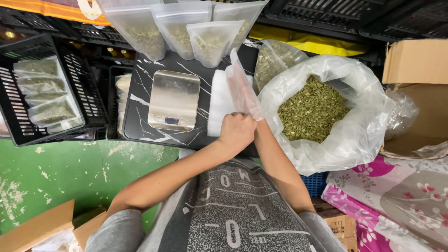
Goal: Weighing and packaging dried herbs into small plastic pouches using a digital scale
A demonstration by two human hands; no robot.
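Observation:
My left hand (pixel 236 131) is closed in a fist around the lower end of an empty clear pouch (pixel 241 88), which stands tilted above a white stack of flat pouches (pixel 217 105). My right forearm (pixel 275 161) runs up to the same spot, where the left hand and the pouch hide its hand. A steel kitchen scale (pixel 173 100) with nothing on it lies left of the hands on a black marbled board (pixel 140 116). To the right, a large clear plastic sack (pixel 357 135) stands open, full of green seeds (pixel 311 109).
Three filled clear pouches (pixel 186 32) stand behind the scale. A black crate (pixel 14 116) on the left holds several filled pouches. A cardboard box (pixel 420 70) stands at the right, flowered cloth (pixel 396 196) below it. The floor (pixel 60 172) is green.

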